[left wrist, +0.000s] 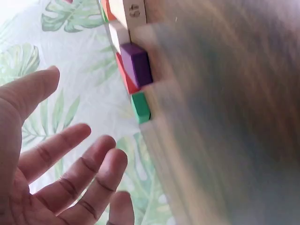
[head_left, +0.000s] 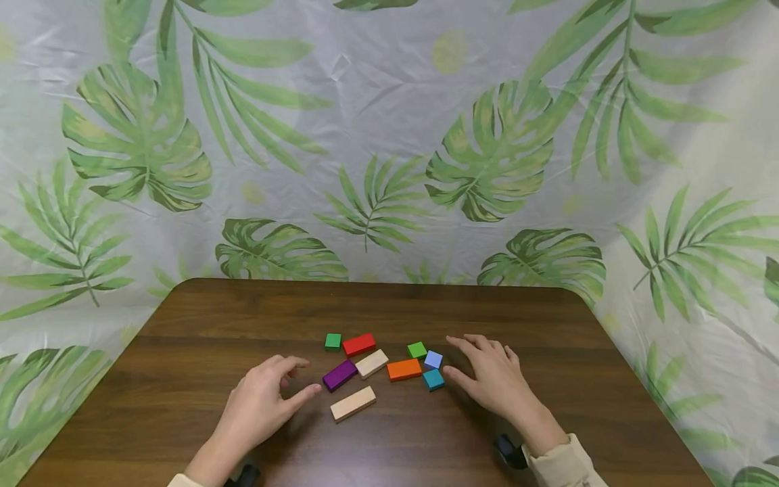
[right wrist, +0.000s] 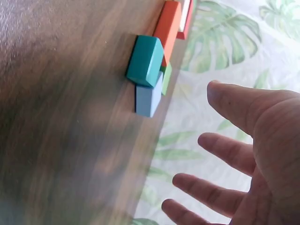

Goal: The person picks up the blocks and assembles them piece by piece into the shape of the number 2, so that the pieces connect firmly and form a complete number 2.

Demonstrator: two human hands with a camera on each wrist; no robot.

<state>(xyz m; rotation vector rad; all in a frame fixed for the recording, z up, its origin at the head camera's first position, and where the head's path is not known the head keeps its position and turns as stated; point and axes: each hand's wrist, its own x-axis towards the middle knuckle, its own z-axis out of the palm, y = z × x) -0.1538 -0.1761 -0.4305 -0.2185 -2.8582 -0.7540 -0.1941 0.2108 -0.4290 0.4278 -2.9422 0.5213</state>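
Note:
Several coloured blocks lie flat between the two hands. My left hand (head_left: 262, 399), fingers spread and relaxed, hovers left of the purple block (head_left: 339, 375) and holds nothing. Near it are a long plain wood block (head_left: 353, 404), a shorter plain wood block (head_left: 372, 364), a red block (head_left: 359, 345) and a dark green block (head_left: 333, 341). On the other side my right hand (head_left: 489, 375) has loosely extended fingers, also holding nothing. Closest to it sit a light blue block (head_left: 433, 360) and a teal block (head_left: 433, 379), beside an orange block (head_left: 404, 369) and a light green block (head_left: 416, 350).
The brown wooden table (head_left: 243, 311) has rounded far corners. Behind it hangs a pale leaf-print cloth (head_left: 377, 122). Dark straps with a wrist device (head_left: 510, 452) show at the right wrist. In the left wrist view, the number 49 marks a wood block (left wrist: 134, 11).

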